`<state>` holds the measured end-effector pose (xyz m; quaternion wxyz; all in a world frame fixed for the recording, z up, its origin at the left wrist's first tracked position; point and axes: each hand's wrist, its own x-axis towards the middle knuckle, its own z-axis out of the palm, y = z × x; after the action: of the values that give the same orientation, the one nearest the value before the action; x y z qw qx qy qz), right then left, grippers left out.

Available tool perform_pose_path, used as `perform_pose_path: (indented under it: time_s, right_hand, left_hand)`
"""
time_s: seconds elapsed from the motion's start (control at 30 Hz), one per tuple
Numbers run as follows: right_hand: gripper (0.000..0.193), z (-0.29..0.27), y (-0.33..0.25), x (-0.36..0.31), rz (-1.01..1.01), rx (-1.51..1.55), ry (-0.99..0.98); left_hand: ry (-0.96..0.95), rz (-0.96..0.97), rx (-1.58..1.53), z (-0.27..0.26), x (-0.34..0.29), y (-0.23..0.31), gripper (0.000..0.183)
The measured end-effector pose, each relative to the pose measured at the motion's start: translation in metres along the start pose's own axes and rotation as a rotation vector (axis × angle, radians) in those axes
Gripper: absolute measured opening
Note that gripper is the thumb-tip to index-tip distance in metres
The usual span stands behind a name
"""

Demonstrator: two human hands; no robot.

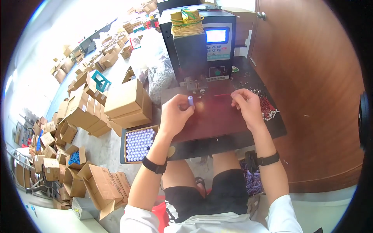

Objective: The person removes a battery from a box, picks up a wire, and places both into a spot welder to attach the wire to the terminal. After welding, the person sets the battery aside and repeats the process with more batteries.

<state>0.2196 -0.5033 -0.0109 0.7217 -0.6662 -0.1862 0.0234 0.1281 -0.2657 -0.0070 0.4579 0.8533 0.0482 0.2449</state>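
Observation:
My left hand [175,114] grips a small purple cylindrical battery cell [190,101] between thumb and fingers, held upright over the dark red work surface [206,124]. In my right hand [249,108] the fingertips pinch a thin red wire [222,95], whose free end points left toward the cell. Wire and cell are apart. Just beyond both hands stands a black bench machine [190,58], with small metal parts [199,91] at its foot. A heap of red leads with white connectors [268,106] lies to the right of my right hand.
A carton of upright purple cells [140,144] sits at the table's left edge. Yellow-green wire [187,26] is coiled on the machine, beside its lit blue screen [216,35]. Cardboard boxes [128,101] fill the left floor. A brown wooden door [311,97] stands close on the right.

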Motion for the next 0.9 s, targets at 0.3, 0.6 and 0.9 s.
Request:
perform_pose_path:
  time_s: [0.3, 0.6, 0.9]
  right_hand:
    - [0.014, 0.002, 0.0, 0.006, 0.075, -0.028, 0.003]
    - [0.013, 0.004, -0.001, 0.007, 0.079, -0.037, 0.019]
    - [0.013, 0.004, 0.0, 0.008, 0.084, -0.039, 0.017]
  left_hand:
    - [-0.054, -0.016, 0.028, 0.014, 0.014, 0.003, 0.029]
    - [-0.064, -0.019, 0.059, 0.016, 0.016, -0.001, 0.032]
    - [-0.057, -0.006, 0.029, 0.017, 0.016, -0.001, 0.03]
